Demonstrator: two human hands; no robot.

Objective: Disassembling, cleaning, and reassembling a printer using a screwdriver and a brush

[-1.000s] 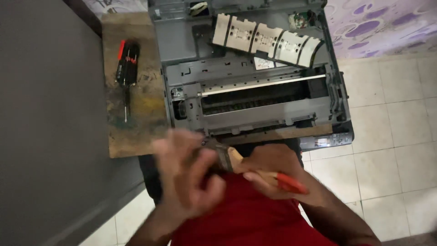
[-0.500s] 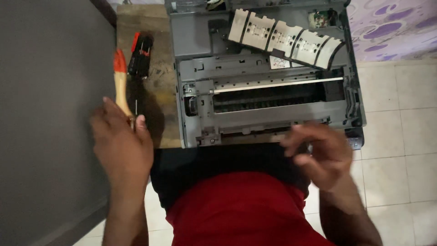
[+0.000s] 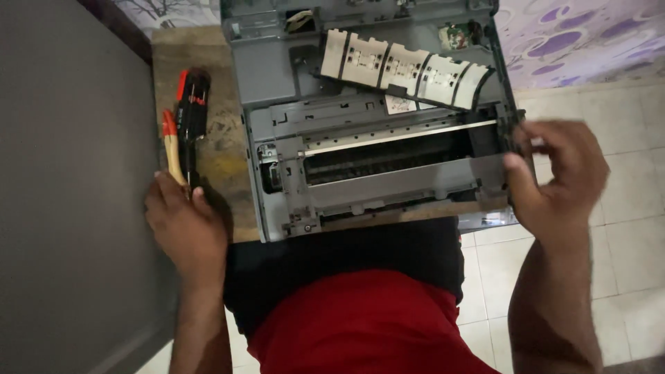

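Red-tipped and wooden-handled, the tool lies on the table with its near end under your left hand. That hand rests palm down at the table's near left edge, fingers bent over the end of the handle; whether they are closed around it or only laid on it cannot be told from above. Just beside the tool, touching or nearly so, lies a black and red screwdriver, pointing the same way, away from you.

Your right hand is at the right side of the opened grey printer. Its thumb presses on the front right corner of the frame and the fingers curl around the outer edge, so the hand is clamped on the printer's side. The fingers are a little blurred.

Between your hands the printer fills most of the table, its cover off. A bright metal rail runs across the inside from left to right, with a dark roller channel just below it. Behind the rail a row of white cartridge flaps stands tilted open. A small green circuit board shows at the far right corner.

Beyond the printer, to the right, lie pale floor tiles and a purple patterned cloth. To the left of the table stands a flat grey surface. Your red shirt fills the lower middle.
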